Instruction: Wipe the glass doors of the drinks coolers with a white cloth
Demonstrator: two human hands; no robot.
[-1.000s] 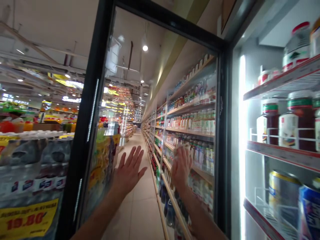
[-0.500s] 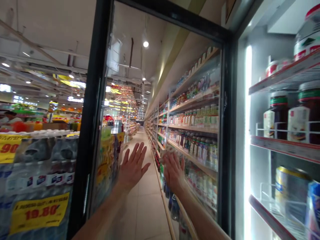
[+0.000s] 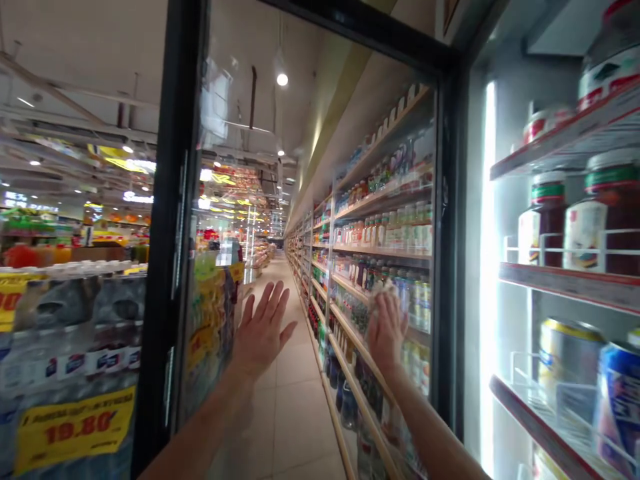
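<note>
A black-framed glass door (image 3: 176,167) of a drinks cooler stands open in front of me, seen in the head view. My left hand (image 3: 263,327) lies flat against the glass near its middle, fingers spread and holding nothing. Lower right on the pane, my right hand (image 3: 387,333) presses a crumpled pale cloth (image 3: 384,289) to the glass. Only the cloth's upper edge shows past the fingers; the palm hides the remainder, and motion blurs it slightly.
To the right is the lit cooler with dark bottles (image 3: 543,220), a yellow-topped can (image 3: 570,353) and a blue can (image 3: 620,400) on wire-fronted shelves. At left stand packs of bottled water (image 3: 75,333) with a yellow price sign (image 3: 75,427). An aisle floor (image 3: 300,427) shows through the glass.
My right hand has slid right across the glass with the cloth, toward the hinge side. My left hand stays nearly where it was. The view has shifted slightly.
</note>
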